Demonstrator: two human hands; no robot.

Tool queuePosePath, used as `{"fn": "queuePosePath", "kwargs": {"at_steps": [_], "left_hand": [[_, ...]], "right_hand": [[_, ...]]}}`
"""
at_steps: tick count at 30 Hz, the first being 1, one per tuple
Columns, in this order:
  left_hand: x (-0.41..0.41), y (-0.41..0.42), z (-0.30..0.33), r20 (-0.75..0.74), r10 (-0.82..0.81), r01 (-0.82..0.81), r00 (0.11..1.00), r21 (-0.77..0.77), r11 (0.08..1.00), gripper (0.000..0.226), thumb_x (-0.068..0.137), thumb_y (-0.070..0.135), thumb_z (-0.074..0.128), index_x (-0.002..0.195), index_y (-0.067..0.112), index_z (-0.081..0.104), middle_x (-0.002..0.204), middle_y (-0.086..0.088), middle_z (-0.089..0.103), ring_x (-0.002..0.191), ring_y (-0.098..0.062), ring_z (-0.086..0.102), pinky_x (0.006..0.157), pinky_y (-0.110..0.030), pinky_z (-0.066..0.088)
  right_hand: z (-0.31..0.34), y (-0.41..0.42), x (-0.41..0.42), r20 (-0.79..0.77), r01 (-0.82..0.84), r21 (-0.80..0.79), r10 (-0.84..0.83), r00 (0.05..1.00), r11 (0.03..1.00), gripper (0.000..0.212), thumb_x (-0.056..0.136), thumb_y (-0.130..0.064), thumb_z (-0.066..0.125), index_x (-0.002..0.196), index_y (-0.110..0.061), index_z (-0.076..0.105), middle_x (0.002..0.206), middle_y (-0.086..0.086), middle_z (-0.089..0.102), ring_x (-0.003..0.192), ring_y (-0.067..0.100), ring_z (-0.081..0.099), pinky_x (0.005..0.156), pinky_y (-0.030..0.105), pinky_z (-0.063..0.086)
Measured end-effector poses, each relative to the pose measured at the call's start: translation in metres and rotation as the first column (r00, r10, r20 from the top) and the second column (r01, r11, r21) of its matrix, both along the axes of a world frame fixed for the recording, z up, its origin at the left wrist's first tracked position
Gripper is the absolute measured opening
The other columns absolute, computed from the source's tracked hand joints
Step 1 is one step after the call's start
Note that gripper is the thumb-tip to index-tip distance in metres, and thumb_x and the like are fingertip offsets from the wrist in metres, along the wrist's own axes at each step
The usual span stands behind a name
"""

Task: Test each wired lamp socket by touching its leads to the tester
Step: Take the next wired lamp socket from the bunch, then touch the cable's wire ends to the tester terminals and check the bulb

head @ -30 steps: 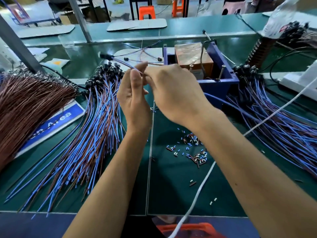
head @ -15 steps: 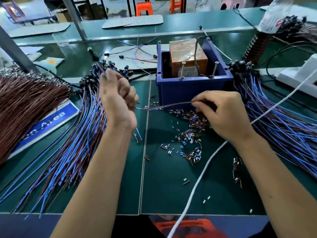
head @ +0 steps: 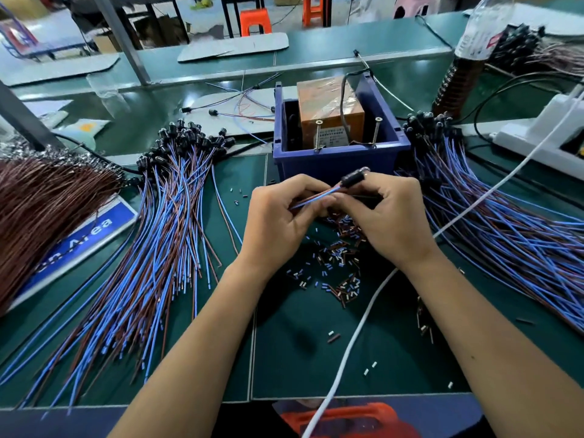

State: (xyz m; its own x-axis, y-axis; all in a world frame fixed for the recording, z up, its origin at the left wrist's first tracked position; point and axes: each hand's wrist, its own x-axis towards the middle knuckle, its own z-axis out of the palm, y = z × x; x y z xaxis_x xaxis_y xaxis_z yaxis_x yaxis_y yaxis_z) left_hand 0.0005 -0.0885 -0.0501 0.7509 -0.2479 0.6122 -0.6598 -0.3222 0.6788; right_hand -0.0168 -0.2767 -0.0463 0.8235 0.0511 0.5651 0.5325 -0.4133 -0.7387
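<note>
Both hands pinch one lamp socket (head: 353, 178) and its leads: left hand (head: 278, 216), right hand (head: 387, 213); lead tips hidden. Blue bin (head: 338, 162) holds orange tester (head: 328, 109).

A green worktop (head: 316, 358) filled the frame. At left centre lay a fan of blue and brown wired sockets (head: 151, 248), with a second fan (head: 505, 232) at right. A blue bin (head: 341, 159) stood at upper centre. Cut insulation bits (head: 338, 273) were scattered in the middle, a white cable (head: 350, 346) crossed them, and a blue sign (head: 79, 241) lay at far left.
</note>
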Motion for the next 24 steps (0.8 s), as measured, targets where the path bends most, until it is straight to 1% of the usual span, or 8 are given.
{"fn": "queuePosePath", "kwargs": {"at_steps": [2, 4, 6, 10, 13, 15, 20, 24], "left_hand": [[0.0, 0.0, 0.001, 0.05, 0.068, -0.069, 0.996, 0.018, 0.997, 0.004, 0.095, 0.014, 0.075, 0.093, 0.017, 0.073, 0.074, 0.013, 0.07, 0.069, -0.005, 0.069, 0.066, -0.017, 0.049], [0.001, 0.002, -0.002, 0.056, 0.149, -0.151, 0.987, 0.038, 0.988, 0.007, 0.093, 0.008, 0.073, 0.089, 0.013, 0.071, 0.073, 0.011, 0.069, 0.067, -0.01, 0.068, 0.061, -0.028, 0.052], [0.003, 0.004, -0.004, 0.059, 0.202, -0.205, 0.978, 0.063, 0.977, 0.006, 0.093, 0.011, 0.072, 0.088, 0.011, 0.069, 0.071, 0.005, 0.069, 0.064, -0.019, 0.066, 0.059, -0.036, 0.052], [0.002, 0.0, -0.005, 0.118, 0.227, -0.24, 0.967, 0.107, 0.965, 0.006, 0.095, 0.012, 0.069, 0.09, 0.012, 0.068, 0.074, 0.011, 0.065, 0.065, -0.008, 0.059, 0.06, -0.027, 0.047], [0.002, -0.002, -0.003, 0.107, 0.19, -0.202, 0.976, 0.116, 0.972, 0.005, 0.094, 0.01, 0.073, 0.099, 0.01, 0.074, 0.087, 0.009, 0.073, 0.078, -0.004, 0.068, 0.071, -0.02, 0.051], [0.003, -0.002, -0.003, 0.099, 0.178, -0.189, 0.979, 0.121, 0.974, 0.009, 0.091, 0.002, 0.073, 0.096, 0.009, 0.076, 0.085, 0.009, 0.073, 0.078, -0.003, 0.068, 0.071, -0.021, 0.052], [0.002, -0.002, -0.001, 0.099, 0.218, -0.229, 0.971, 0.115, 0.967, 0.008, 0.093, 0.003, 0.071, 0.089, 0.01, 0.073, 0.077, 0.01, 0.067, 0.069, -0.006, 0.061, 0.064, -0.022, 0.045], [0.0, -0.003, -0.001, 0.06, 0.229, -0.234, 0.972, 0.105, 0.966, 0.011, 0.093, 0.001, 0.069, 0.087, 0.01, 0.07, 0.075, 0.014, 0.063, 0.066, -0.006, 0.058, 0.063, -0.02, 0.043]], "right_hand": [[-0.002, -0.004, 0.003, -0.08, -0.052, 0.092, 0.059, 0.995, 0.994, 0.001, 0.091, -0.011, 0.08, 0.091, -0.012, 0.081, 0.08, -0.007, 0.078, 0.075, 0.003, 0.074, 0.072, 0.019, 0.056], [-0.005, -0.006, 0.006, -0.136, -0.076, 0.176, 0.101, 0.986, 0.981, 0.006, 0.094, -0.011, 0.077, 0.09, -0.015, 0.079, 0.077, -0.002, 0.078, 0.06, 0.0, 0.067, 0.061, 0.013, 0.049], [-0.008, -0.007, 0.009, -0.186, -0.063, 0.247, 0.111, 0.976, 0.967, 0.012, 0.094, -0.01, 0.075, 0.089, -0.02, 0.078, 0.074, 0.001, 0.078, 0.05, 0.001, 0.056, 0.051, 0.014, 0.043], [-0.014, -0.008, 0.013, -0.242, -0.018, 0.298, 0.093, 0.966, 0.955, 0.013, 0.092, -0.011, 0.075, 0.085, -0.022, 0.077, 0.059, -0.009, 0.07, 0.044, 0.001, 0.052, 0.046, 0.014, 0.04], [-0.013, -0.007, 0.014, -0.231, -0.074, 0.28, 0.142, 0.962, 0.957, 0.014, 0.091, -0.009, 0.076, 0.083, -0.02, 0.077, 0.053, -0.018, 0.064, 0.045, -0.003, 0.054, 0.049, 0.007, 0.038], [-0.012, -0.005, 0.015, -0.227, -0.098, 0.26, 0.16, 0.961, 0.961, 0.017, 0.09, -0.005, 0.075, 0.082, -0.02, 0.077, 0.054, -0.02, 0.064, 0.047, -0.005, 0.055, 0.051, 0.005, 0.038], [-0.013, -0.007, 0.016, -0.282, -0.027, 0.331, 0.126, 0.951, 0.943, 0.017, 0.092, -0.01, 0.075, 0.083, -0.024, 0.079, 0.058, -0.004, 0.07, 0.042, 0.005, 0.048, 0.041, 0.019, 0.039], [-0.012, -0.005, 0.016, -0.329, -0.008, 0.391, 0.148, 0.933, 0.92, 0.011, 0.093, -0.009, 0.075, 0.084, -0.013, 0.077, 0.063, 0.006, 0.073, 0.042, 0.008, 0.047, 0.04, 0.021, 0.038]]}}
